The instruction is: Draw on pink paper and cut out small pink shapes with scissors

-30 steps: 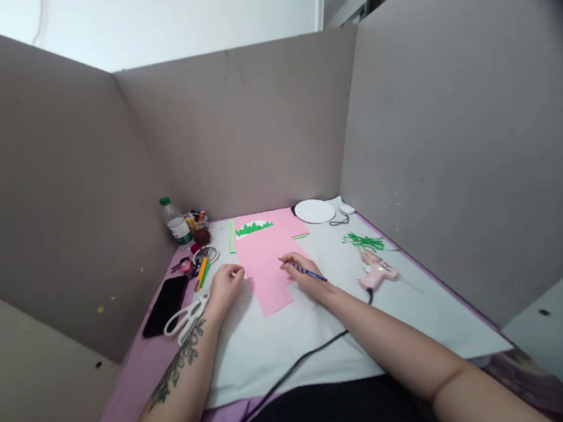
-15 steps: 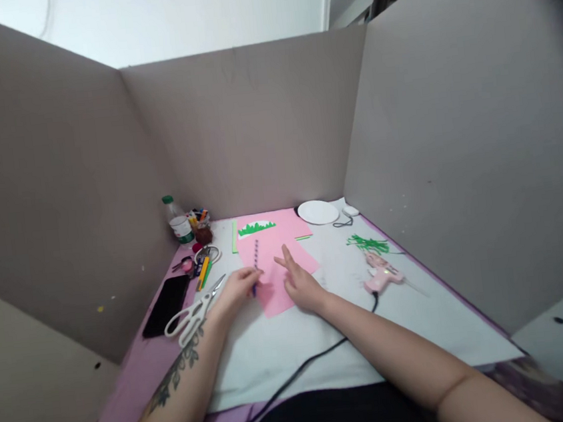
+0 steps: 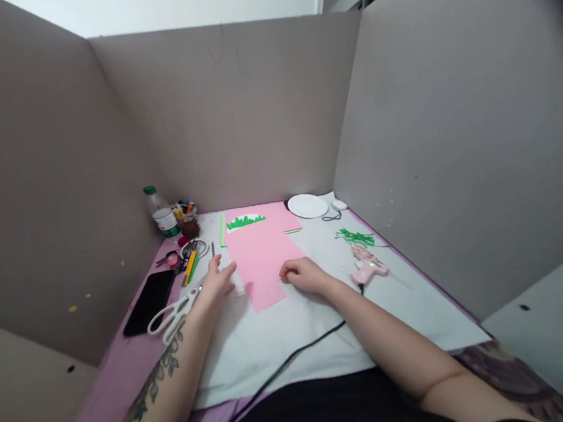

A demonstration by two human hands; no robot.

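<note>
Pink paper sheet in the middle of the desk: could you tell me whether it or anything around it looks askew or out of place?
The pink paper sheet lies slightly skewed on the white paper cover. Loose green paper shreds are scattered beside the pink glue gun, whose black cord trails off the near edge. Nothing looks spilled or damaged.

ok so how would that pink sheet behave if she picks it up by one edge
The pink sheet looks thin and lies flat on the white paper, so it would likely droop and weigh little. With the right hand at its edge, a push would probably slide it rather than lift it.
</note>
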